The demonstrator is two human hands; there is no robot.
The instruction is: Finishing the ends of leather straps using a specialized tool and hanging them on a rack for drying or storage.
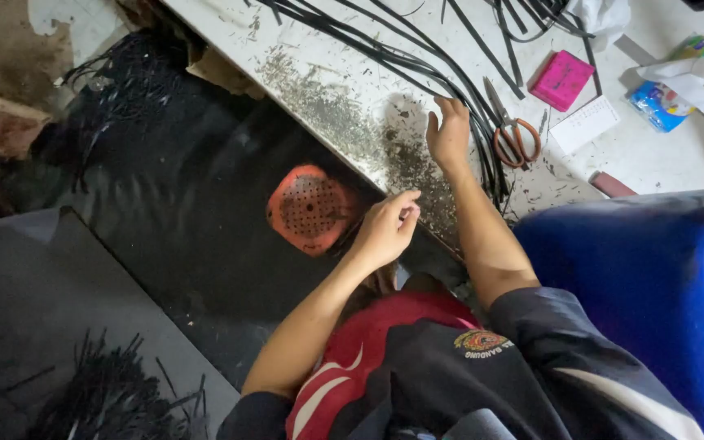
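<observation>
Bright tabletop, dim floor, slight blur

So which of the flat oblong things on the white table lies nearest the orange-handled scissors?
The white paper card, just right of the orange-handled scissors. The bright pink rectangular box sits farther up the white table, and the small dark red bar lies lower right.

A scuffed white worktable (352,90) runs diagonally across the top, dusted with dark shavings. Below it the floor lies under black sheeting (165,212), bare concrete (2,49) showing at far left. A blue plastic drum (653,277) fills the right.
</observation>
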